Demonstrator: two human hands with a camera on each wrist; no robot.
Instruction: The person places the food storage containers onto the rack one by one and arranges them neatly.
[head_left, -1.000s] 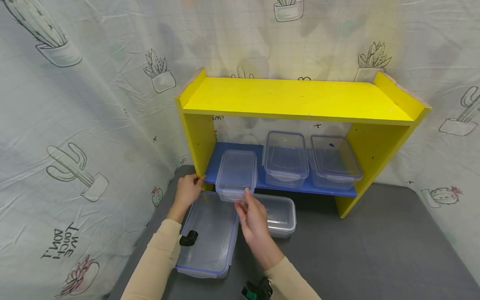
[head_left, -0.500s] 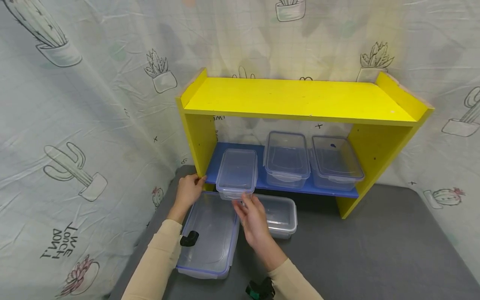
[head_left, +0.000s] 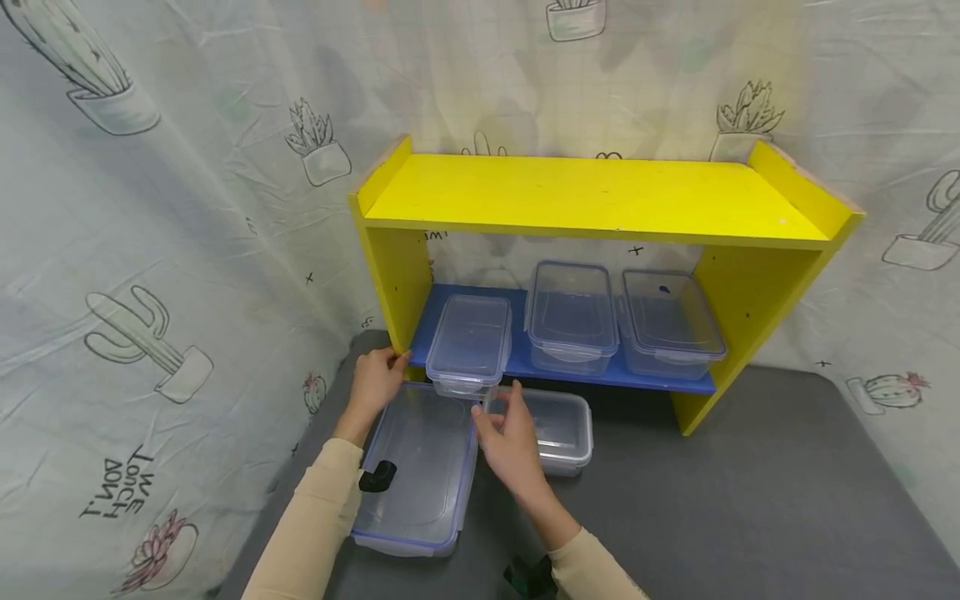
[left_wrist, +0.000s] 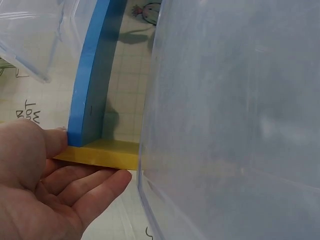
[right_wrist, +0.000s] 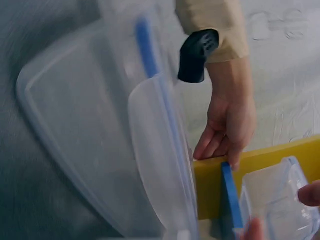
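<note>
My left hand [head_left: 377,385] grips the left side panel of a yellow shelf [head_left: 570,193]. In the left wrist view its thumb lies by the blue board [left_wrist: 90,75] and the fingers are behind the yellow panel edge [left_wrist: 105,156]. A small clear lidded food container [head_left: 470,337] sits at the left of the blue shelf board [head_left: 519,360], its front overhanging the edge. Just off its front right corner is my right hand [head_left: 513,442], thumb and fingers spread apart, holding nothing. The right wrist view shows the container [right_wrist: 280,200] between blurred fingertips.
Two larger lidded containers, a middle one [head_left: 573,317] and a right one [head_left: 672,321], stand on the same board. Below, on the grey table [head_left: 712,500], lie a large flat container [head_left: 416,475] and a smaller rectangular one [head_left: 558,429]. Patterned fabric [head_left: 225,208] hangs behind.
My right hand has let go of the small container's front and drawn slightly back and right. The container has shifted slightly back and left. My left hand stays on the panel.
</note>
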